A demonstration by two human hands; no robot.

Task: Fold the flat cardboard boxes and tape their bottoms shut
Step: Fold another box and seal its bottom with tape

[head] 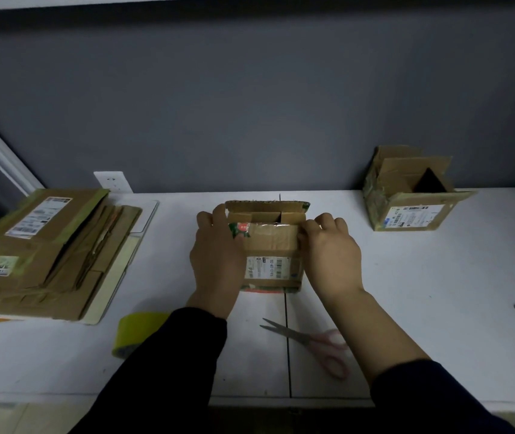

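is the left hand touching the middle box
Touching. The head view shows the left hand on the left side of the middle box, fingers curled over its top edge.

cardboard box (273, 245), table (406, 277) centre, held at both sides by left hand (217, 255) and right hand (331, 252); flat boxes (49, 245) stacked left; tape roll (137, 327), scissors (309, 339) nearer.

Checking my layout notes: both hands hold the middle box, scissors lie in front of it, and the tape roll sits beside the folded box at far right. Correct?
Only the tape roll is misplaced: the head view shows it at near left, in front of the flat cardboard stack. The rest holds.
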